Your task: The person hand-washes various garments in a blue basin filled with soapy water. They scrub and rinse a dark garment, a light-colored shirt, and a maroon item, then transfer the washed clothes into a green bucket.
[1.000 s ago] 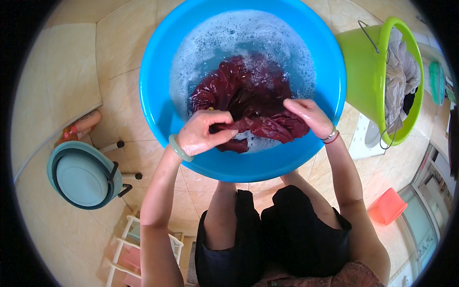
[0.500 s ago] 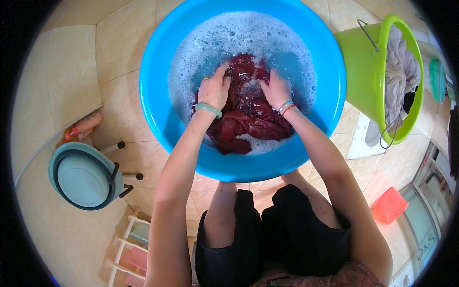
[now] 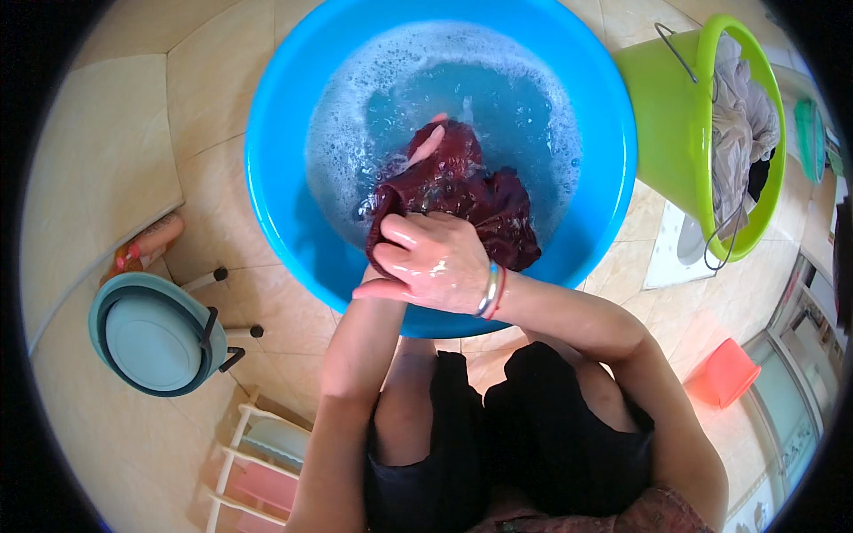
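A big blue basin [image 3: 284, 213] holds soapy water with foam around its edge. A wet dark red cloth [image 3: 484, 200] is lifted partly out of the water near the basin's front. My right hand [image 3: 431, 262], with bangles on its wrist, reaches across and grips the near end of the cloth. My left forearm passes under the right hand. My left hand [image 3: 428, 142] is mostly wrapped in the cloth, with only its fingertips showing at the far end. My knees are just below the basin.
A green bucket [image 3: 675, 98] with grey laundry stands at the right. A teal collapsible tub [image 3: 151, 338] lies on the tiled floor at the left, an orange bottle [image 3: 147, 244] beside it. An orange-red box [image 3: 724, 373] is at the right, and a pink and white rack [image 3: 258, 462] at the bottom.
Both hands were pressing the cloth side by side in the water. Now the right hand has crossed over the left forearm and the cloth is bunched and raised.
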